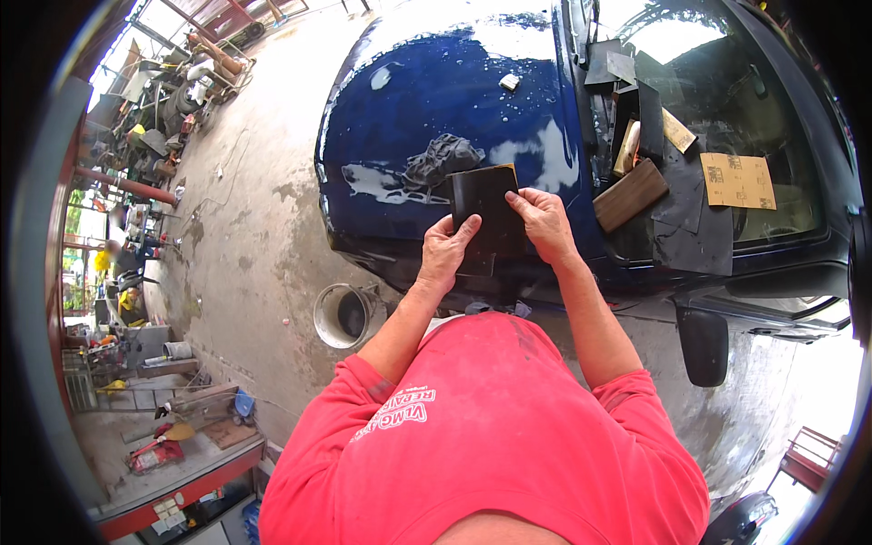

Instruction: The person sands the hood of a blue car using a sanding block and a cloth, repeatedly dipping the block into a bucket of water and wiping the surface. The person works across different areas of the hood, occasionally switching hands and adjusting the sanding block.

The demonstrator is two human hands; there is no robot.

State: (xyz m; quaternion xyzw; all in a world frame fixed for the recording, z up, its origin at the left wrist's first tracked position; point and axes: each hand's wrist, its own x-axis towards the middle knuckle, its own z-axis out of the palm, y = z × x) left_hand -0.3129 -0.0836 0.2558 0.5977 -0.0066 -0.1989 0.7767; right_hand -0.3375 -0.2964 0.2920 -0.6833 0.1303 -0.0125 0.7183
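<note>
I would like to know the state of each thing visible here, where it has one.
Dark sheet: held in both hands
Left hand: gripping
Right hand: gripping
Blue hood: closed, with pale patches
Grey cloth: crumpled
Bucket: upright, uncovered
Tan sheet: spread out
Side mirror: folded out

I'm in a car repair workshop, most likely one for bodywork. A dark blue car (409, 113) stands right in front of me, a crumpled grey rag (443, 159) on its hood, sheets of sandpaper (738, 181) and a wooden block (630, 195) lying on its windshield. A bucket (327, 313) sits on the stained concrete floor (245, 227), and off to my left are a heap of scrap (173, 109) and a cluttered bench (186, 490).
</note>
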